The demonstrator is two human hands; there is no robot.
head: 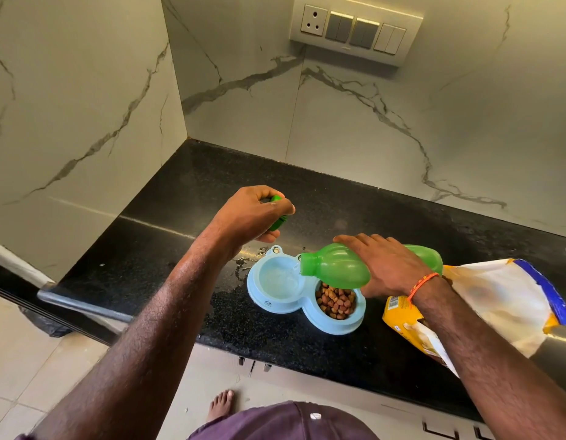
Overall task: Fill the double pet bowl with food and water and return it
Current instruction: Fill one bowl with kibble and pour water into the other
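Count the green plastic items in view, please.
2: the green bottle tipped over the blue bowl in the right hand, and its cap gripped in the left hand. None seem hidden.

A black speckled bench (307,198) runs into a corner of white marble-veined wall (84,106), with a wet patch (243,265) on the stone. A switch panel with a socket (354,28) sits high on the back wall, and pale floor tiles (37,360) lie below.

Bare countertop (167,249) left; food bag (484,300) right.
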